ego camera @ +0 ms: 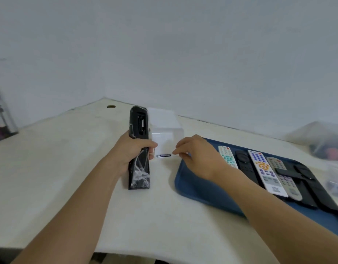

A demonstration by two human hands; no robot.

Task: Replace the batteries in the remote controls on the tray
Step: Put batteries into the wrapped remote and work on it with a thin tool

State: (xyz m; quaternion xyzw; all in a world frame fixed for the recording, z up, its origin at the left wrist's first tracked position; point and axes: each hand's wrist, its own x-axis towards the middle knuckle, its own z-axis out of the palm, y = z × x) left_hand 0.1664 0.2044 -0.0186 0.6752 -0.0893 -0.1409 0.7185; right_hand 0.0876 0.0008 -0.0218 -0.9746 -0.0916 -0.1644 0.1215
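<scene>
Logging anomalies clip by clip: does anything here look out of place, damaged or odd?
Two things. The black remote gripped by the left hand is still in crinkled clear wrap, its battery bay uncovered. One battery lies loose on the table, just off the right hand's fingertips. No damage shows.

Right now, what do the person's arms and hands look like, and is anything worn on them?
Both forearms are bare as far as the picture shows, with no sleeves in view. The left hand and the right hand wear no gloves. No watch, ring or bracelet shows.
</scene>
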